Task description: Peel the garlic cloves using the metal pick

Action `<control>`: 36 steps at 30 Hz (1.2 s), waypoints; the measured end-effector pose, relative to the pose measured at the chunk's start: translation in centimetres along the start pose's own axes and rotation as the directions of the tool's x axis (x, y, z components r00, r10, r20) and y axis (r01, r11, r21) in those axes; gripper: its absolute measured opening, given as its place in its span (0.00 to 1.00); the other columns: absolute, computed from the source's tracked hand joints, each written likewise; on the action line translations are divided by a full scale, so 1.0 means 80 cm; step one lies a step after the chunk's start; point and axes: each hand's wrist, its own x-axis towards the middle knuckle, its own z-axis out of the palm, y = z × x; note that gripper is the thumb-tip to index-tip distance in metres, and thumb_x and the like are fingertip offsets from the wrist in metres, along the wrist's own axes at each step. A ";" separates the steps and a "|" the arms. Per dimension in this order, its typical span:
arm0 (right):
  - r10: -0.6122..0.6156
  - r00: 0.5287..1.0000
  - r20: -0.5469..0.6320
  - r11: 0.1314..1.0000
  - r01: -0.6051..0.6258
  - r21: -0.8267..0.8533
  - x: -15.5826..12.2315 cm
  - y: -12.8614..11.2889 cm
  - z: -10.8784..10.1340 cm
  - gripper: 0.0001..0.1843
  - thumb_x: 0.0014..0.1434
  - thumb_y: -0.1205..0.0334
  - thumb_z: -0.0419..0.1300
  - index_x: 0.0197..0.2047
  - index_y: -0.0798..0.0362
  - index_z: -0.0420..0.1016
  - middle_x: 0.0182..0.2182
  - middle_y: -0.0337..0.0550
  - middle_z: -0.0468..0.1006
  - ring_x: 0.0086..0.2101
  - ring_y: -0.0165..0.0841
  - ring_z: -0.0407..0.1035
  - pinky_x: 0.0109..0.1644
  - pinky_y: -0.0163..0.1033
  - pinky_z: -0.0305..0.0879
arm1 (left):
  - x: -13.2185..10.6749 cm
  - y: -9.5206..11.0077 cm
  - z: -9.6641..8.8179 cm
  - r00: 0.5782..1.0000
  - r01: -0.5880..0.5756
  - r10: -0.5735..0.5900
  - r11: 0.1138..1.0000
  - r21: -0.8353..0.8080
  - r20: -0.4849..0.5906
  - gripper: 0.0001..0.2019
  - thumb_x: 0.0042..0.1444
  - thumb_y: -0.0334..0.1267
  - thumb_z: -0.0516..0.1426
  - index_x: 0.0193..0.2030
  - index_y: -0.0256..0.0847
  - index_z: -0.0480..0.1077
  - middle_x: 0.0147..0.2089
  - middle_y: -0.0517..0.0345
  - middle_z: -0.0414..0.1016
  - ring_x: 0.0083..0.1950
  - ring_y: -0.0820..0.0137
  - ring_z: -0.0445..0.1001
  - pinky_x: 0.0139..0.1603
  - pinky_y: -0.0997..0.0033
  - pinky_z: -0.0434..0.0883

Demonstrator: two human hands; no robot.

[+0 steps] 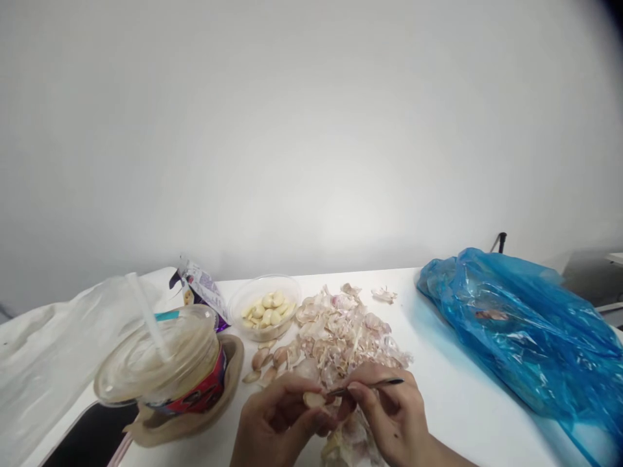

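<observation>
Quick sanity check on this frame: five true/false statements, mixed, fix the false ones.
1. The left hand holds a garlic clove. True.
2. The right hand is empty. False: the right hand holds a thin tool.
3. Pale cloves lie in the clear bowl. True.
4. The blue plastic bag lies left of the garlic skins. False: the blue plastic bag lies to their right.
5. A straw stands in the cup. True.

White table [452, 383] bears: cup holder [235, 363] | clear bowl [263, 335] | garlic skins [335, 331] | unpeeled cloves [261, 357] | blue bag [516, 337]
</observation>
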 end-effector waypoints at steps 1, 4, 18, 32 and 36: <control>0.000 1.000 0.014 1.000 0.000 0.010 0.001 -0.001 0.000 0.08 0.57 0.67 0.53 0.31 0.55 0.72 0.23 0.45 0.77 0.24 0.32 0.72 0.27 0.33 0.70 | 0.000 0.002 0.001 1.000 0.006 -0.006 1.000 -0.014 0.000 0.08 0.36 0.37 0.65 0.25 0.39 0.72 0.17 0.59 0.76 0.20 0.70 0.73 0.23 0.75 0.70; -0.042 0.998 0.044 0.999 0.041 0.020 0.004 -0.003 -0.001 0.07 0.57 0.69 0.53 0.34 0.55 0.72 0.23 0.43 0.76 0.23 0.31 0.72 0.27 0.33 0.69 | 0.002 0.005 0.004 1.000 0.016 -0.015 0.997 -0.080 0.014 0.07 0.37 0.35 0.65 0.25 0.40 0.73 0.16 0.62 0.75 0.19 0.71 0.73 0.22 0.75 0.70; -0.036 0.998 0.052 0.996 0.031 0.082 0.012 -0.009 -0.016 0.10 0.59 0.67 0.50 0.38 0.54 0.72 0.26 0.44 0.77 0.24 0.31 0.71 0.28 0.35 0.67 | 0.015 0.002 -0.007 0.980 0.144 -0.127 0.984 -0.104 0.154 0.05 0.47 0.35 0.60 0.31 0.37 0.73 0.22 0.58 0.76 0.24 0.71 0.73 0.26 0.73 0.69; -0.116 0.993 -0.021 0.993 0.116 0.021 0.016 -0.001 -0.018 0.13 0.60 0.68 0.47 0.37 0.54 0.73 0.25 0.43 0.76 0.23 0.30 0.70 0.27 0.35 0.64 | 0.026 0.009 -0.007 0.980 0.170 -0.153 0.976 -0.139 0.124 0.09 0.52 0.36 0.55 0.40 0.41 0.71 0.29 0.61 0.75 0.30 0.73 0.71 0.34 0.74 0.68; -0.117 0.992 0.037 0.993 0.116 0.014 0.013 -0.006 -0.018 0.12 0.59 0.69 0.47 0.35 0.55 0.73 0.24 0.42 0.75 0.23 0.30 0.69 0.28 0.35 0.64 | 0.024 0.011 -0.003 0.965 0.189 -0.149 0.966 -0.178 0.215 0.09 0.53 0.34 0.55 0.41 0.39 0.70 0.28 0.60 0.74 0.28 0.75 0.70 0.31 0.74 0.67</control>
